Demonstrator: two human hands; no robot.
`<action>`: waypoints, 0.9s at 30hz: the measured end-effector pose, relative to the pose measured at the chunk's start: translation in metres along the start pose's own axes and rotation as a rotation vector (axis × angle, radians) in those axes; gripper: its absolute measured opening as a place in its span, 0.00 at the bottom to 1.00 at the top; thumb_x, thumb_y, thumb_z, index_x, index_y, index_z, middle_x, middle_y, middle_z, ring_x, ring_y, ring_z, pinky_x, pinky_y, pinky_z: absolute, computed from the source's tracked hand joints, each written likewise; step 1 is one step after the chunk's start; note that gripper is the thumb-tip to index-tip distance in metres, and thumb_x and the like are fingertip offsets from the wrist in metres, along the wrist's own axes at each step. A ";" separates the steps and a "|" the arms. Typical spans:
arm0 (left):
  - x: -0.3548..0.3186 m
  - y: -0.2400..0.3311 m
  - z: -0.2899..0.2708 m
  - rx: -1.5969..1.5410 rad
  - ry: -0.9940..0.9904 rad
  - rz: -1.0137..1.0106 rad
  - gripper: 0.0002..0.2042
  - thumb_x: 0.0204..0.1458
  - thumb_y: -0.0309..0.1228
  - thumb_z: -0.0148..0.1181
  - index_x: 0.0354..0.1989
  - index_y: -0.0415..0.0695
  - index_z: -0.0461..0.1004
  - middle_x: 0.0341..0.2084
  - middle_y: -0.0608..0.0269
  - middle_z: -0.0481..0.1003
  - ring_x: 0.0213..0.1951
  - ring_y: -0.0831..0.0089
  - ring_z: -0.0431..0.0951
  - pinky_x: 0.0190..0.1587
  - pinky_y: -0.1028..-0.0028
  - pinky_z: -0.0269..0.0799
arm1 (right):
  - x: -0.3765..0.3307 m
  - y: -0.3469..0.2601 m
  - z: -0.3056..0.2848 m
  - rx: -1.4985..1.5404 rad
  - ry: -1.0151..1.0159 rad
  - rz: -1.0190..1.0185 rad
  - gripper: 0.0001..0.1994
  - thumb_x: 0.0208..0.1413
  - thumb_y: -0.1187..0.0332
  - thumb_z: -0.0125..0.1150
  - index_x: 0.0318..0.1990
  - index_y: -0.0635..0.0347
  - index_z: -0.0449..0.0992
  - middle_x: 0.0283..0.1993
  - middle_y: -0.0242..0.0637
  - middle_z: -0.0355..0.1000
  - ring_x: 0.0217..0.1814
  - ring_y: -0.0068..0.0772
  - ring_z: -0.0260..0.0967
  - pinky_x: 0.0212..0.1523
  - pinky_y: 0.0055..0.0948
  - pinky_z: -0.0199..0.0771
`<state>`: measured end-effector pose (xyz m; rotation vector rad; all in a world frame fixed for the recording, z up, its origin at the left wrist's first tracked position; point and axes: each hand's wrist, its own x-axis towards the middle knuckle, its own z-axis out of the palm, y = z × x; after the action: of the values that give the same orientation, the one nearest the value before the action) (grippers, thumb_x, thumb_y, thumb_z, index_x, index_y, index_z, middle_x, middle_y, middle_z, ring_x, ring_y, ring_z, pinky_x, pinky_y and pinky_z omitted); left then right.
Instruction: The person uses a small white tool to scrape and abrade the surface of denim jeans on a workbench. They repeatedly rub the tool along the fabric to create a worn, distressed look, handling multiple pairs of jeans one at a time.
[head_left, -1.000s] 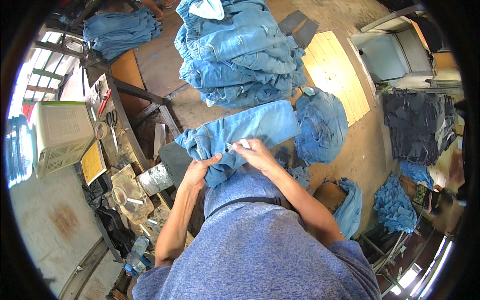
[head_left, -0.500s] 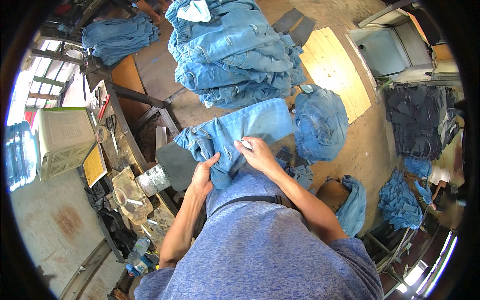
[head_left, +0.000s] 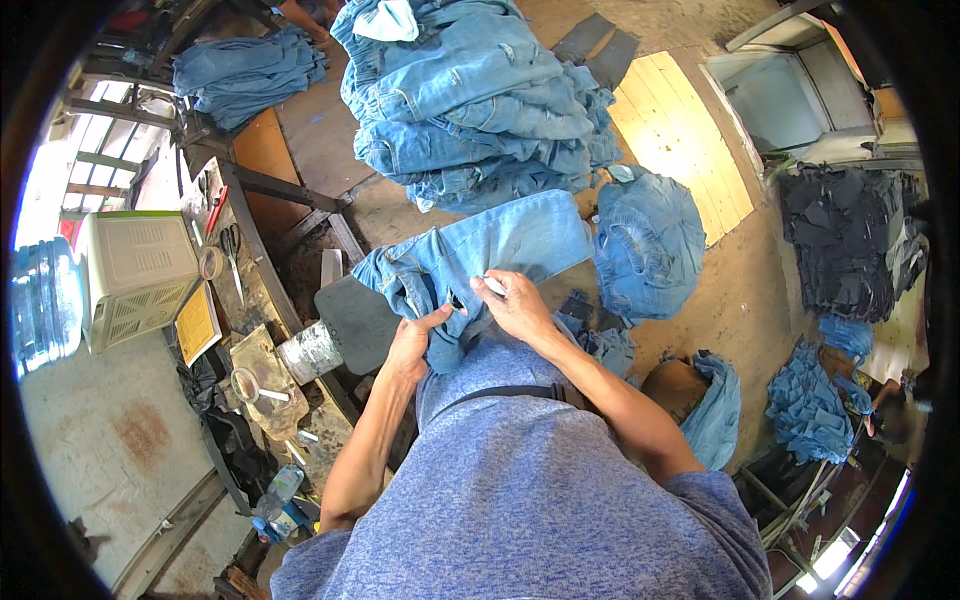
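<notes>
A pair of blue jeans [head_left: 515,238] lies bunched across my lap, its leg stretched out to the right. My left hand [head_left: 408,345] pinches the cloth at the near left side, thumb on top. Close to that thumb a small dark opening with a pale edge [head_left: 457,302] shows in the denim. Between the thumb and fingers of my right hand [head_left: 518,305] is a small white piece, perhaps chalk [head_left: 494,286], held just right of the opening. The fingers beneath the cloth are hidden.
A tall stack of jeans [head_left: 470,110] stands ahead, with a rolled denim bundle [head_left: 650,245] to its right. On the left, a worn bench [head_left: 270,310] bears scissors [head_left: 231,250], tape and white sticks. A dark padded board [head_left: 357,325] juts toward me. Another person's hand [head_left: 885,395] shows far right.
My left thumb has moved up and right over the denim, and a dark opening now shows beside it. My right hand stays near the same spot with the white piece.
</notes>
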<state>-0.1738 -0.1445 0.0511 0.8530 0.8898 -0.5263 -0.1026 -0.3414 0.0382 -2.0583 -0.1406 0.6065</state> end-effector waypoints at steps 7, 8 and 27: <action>0.005 -0.003 0.012 0.132 0.033 0.162 0.24 0.57 0.32 0.75 0.60 0.37 0.76 0.53 0.59 0.81 0.53 0.67 0.81 0.59 0.65 0.75 | -0.003 -0.001 0.007 -0.002 0.170 -0.171 0.20 0.68 0.53 0.62 0.38 0.66 0.81 0.33 0.57 0.78 0.37 0.64 0.77 0.39 0.51 0.74; 0.005 -0.003 0.012 0.133 0.041 0.148 0.23 0.57 0.31 0.74 0.59 0.37 0.76 0.52 0.58 0.81 0.51 0.67 0.82 0.57 0.65 0.76 | -0.004 -0.001 0.007 0.015 0.157 -0.156 0.20 0.68 0.54 0.62 0.37 0.66 0.80 0.32 0.57 0.78 0.37 0.64 0.77 0.39 0.51 0.74; 0.005 0.004 0.007 0.038 0.065 0.012 0.19 0.49 0.28 0.71 0.51 0.38 0.79 0.43 0.60 0.82 0.44 0.68 0.82 0.50 0.67 0.77 | -0.004 -0.003 0.003 -0.015 0.075 -0.090 0.19 0.67 0.54 0.64 0.35 0.66 0.79 0.30 0.57 0.77 0.36 0.65 0.77 0.37 0.51 0.74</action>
<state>-0.1654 -0.1478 0.0513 0.9132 0.9365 -0.5088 -0.1073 -0.3386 0.0407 -2.0743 -0.1934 0.4742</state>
